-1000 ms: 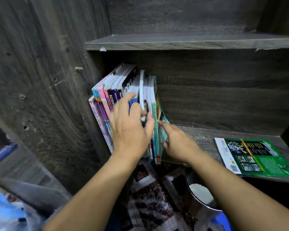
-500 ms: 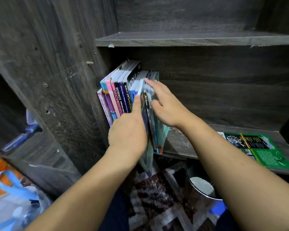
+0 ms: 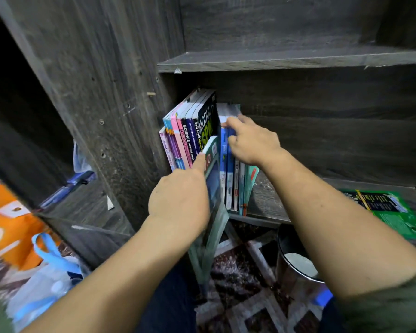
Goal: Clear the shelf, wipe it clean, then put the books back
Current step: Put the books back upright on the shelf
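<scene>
A row of upright books (image 3: 190, 135) stands at the left end of the dark wooden shelf (image 3: 269, 203), leaning against the side panel. My left hand (image 3: 180, 195) grips a thin teal book (image 3: 213, 195) that sticks out of the row, tilted toward me past the shelf's front edge. My right hand (image 3: 250, 140) is curled over the top of the blue and white books (image 3: 227, 162) just right of it. A green book (image 3: 389, 212) lies flat on the shelf at the right.
Another shelf board (image 3: 286, 60) runs above. Below the shelf stands a metal bin (image 3: 296, 263) on a patterned floor (image 3: 245, 296). An orange bag (image 3: 7, 222) and a plastic bag with blue handles (image 3: 48, 272) lie at the lower left.
My left hand has pulled the thin teal book farther out of the row toward me. My right hand rose from the base of the books to their tops.
</scene>
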`<state>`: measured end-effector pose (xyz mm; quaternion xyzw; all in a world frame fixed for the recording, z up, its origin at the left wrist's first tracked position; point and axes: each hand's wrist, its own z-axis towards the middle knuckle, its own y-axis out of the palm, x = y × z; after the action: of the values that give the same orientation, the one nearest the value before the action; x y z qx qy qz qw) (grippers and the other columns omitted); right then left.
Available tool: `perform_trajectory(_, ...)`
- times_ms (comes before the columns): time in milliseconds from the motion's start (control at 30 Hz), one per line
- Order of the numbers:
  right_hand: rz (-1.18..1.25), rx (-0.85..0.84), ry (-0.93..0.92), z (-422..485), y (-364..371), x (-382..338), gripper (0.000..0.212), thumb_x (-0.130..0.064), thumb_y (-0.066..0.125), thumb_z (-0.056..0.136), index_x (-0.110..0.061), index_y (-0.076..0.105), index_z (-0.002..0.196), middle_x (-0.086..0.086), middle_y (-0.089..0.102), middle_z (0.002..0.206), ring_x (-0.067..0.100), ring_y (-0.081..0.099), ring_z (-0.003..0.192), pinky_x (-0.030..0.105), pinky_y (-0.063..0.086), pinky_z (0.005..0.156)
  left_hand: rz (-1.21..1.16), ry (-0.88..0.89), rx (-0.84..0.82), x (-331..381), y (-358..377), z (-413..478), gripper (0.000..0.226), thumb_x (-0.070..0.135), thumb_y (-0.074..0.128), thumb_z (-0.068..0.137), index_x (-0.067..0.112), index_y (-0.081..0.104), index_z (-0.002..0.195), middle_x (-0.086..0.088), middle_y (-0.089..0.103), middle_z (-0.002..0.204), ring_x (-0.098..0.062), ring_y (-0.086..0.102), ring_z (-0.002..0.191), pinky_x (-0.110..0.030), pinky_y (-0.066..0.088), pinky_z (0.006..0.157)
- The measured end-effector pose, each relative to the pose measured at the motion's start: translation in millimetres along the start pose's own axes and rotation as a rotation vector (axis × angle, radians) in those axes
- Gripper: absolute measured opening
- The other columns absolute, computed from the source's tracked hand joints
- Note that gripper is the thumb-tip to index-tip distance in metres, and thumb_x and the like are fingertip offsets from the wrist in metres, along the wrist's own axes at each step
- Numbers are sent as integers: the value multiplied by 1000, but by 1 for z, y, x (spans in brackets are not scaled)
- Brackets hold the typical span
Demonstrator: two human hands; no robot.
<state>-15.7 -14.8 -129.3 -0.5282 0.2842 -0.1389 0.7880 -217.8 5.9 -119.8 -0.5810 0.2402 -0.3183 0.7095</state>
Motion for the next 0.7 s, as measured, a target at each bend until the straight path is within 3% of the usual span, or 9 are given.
perform_trajectory(67, 18, 67, 38, -4, 0, 5, 30, -47, 42, 94, -37, 46, 122, -1, 38, 147, 36, 57, 111, 40, 39, 79, 1, 13, -13, -2, -2, -3, 74, 14, 49, 95, 34, 10, 154, -13, 60, 116, -37, 60, 101, -35, 36, 68)
perform_trajectory(167, -55, 191, 55, -8, 7, 2, 42, -61, 52, 88, -29, 50, 115, 1, 48, 135, 34, 61, 99, 35, 39, 70, -2, 42, -18, -1, -2, -2, 74, 15, 51, 93, 34, 13, 153, -12, 59, 118, -35, 59, 102, -36, 40, 71)
perform_trajectory(333, -44, 322, 113, -8, 14, 13, 36, -43, 64, 84, -22, 50, 111, 1, 54, 124, 35, 60, 92, 32, 34, 63, -13, 72, 12, 3, -10, 14, 70, 14, 52, 90, 34, 23, 150, -14, 59, 119, -36, 59, 104, -39, 47, 80)
perform_trajectory(500, -9, 335, 164, -6, 8, 32, 37, -42, 67, 80, -23, 51, 107, 0, 57, 115, 31, 59, 89, 31, 33, 63, 60, 63, 94, 9, -32, 48, 62, 10, 52, 84, 32, 40, 141, -12, 60, 116, -36, 58, 104, -34, 38, 70)
perform_trajectory(700, 6, 336, 141, -5, 5, 41, 38, -43, 69, 78, -23, 51, 104, -1, 58, 112, 29, 59, 89, 31, 33, 64, 88, 46, 190, 21, -49, 79, 59, 5, 50, 82, 27, 48, 137, -14, 57, 122, -39, 57, 108, -33, 36, 71)
